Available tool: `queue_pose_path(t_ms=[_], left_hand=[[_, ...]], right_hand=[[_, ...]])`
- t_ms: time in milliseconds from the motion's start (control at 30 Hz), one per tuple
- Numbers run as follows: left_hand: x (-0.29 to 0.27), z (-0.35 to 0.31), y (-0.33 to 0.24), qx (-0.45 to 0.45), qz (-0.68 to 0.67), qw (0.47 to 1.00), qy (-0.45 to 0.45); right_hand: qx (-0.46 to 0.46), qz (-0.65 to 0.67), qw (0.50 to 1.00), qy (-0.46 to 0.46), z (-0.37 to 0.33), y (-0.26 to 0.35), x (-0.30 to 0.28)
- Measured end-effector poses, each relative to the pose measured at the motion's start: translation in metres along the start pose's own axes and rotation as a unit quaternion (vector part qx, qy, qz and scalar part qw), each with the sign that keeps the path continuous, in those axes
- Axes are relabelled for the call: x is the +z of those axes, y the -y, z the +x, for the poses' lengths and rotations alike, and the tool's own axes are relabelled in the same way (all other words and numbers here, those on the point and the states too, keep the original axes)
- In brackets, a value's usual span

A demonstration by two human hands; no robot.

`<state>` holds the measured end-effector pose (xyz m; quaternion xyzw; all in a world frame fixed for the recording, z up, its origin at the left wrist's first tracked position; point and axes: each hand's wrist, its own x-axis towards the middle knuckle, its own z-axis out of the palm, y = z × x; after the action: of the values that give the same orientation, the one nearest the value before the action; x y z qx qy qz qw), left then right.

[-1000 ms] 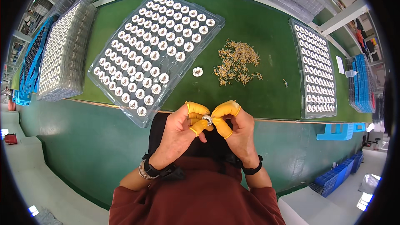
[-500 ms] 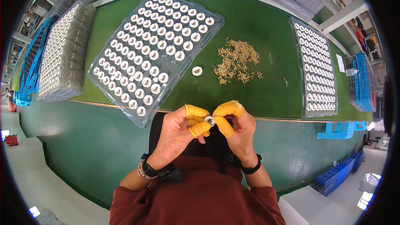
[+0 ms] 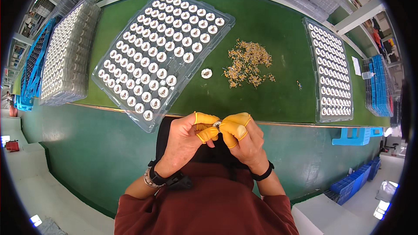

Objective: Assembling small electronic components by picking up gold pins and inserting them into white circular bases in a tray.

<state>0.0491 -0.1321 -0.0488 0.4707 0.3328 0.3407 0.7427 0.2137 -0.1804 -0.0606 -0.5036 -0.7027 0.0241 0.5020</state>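
Observation:
In front of my body, just off the table's near edge, my left hand (image 3: 185,134) pinches a small round white-and-silver part (image 3: 217,124) between thumb and fingers. Yellow finger cots cover the fingertips of both hands. My right hand (image 3: 247,140) closes its thumb and fingers against the same part from the right, hiding most of it; whatever lies between those fingertips is covered. A similar round white part (image 3: 206,73) lies alone on the green table. Beyond and to its right spreads a pile of tiny wired components (image 3: 250,61), orange and silver.
A clear tray (image 3: 185,85) of round white parts lies tilted at left, overhanging the near edge. Stacked filled trays (image 3: 82,78) stand farther left. Another filled tray (image 3: 319,102) is at right, with blue trays (image 3: 378,87) beyond. One loose component (image 3: 299,85) lies near it.
My right fingers have folded farther over the round part and moved slightly left, covering more of it. My left hand keeps its pinch almost unmoved.

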Motion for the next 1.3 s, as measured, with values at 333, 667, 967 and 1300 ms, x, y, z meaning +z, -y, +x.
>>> queue_pose_path(t_ms=[333, 667, 967, 1300], left_hand=[[0.007, -0.002, 0.007, 0.163, 0.203, 0.965, -0.030], [-0.018, 0.008, -0.029, -0.029, 0.078, 0.996, 0.020], [-0.073, 0.069, -0.104, 0.018, 0.343, 0.927, -0.152], [-0.073, 0.099, -0.087, 0.127, 0.615, 0.766, -0.138]], right_hand=[[0.149, 0.187, 0.970, 0.036, -0.002, -0.003, -0.003], [0.264, 0.271, 0.926, 0.003, 0.001, 0.001, -0.007], [0.311, 0.215, 0.925, -0.043, 0.000, -0.016, -0.016], [0.276, 0.090, 0.956, -0.043, 0.011, -0.022, -0.021]])
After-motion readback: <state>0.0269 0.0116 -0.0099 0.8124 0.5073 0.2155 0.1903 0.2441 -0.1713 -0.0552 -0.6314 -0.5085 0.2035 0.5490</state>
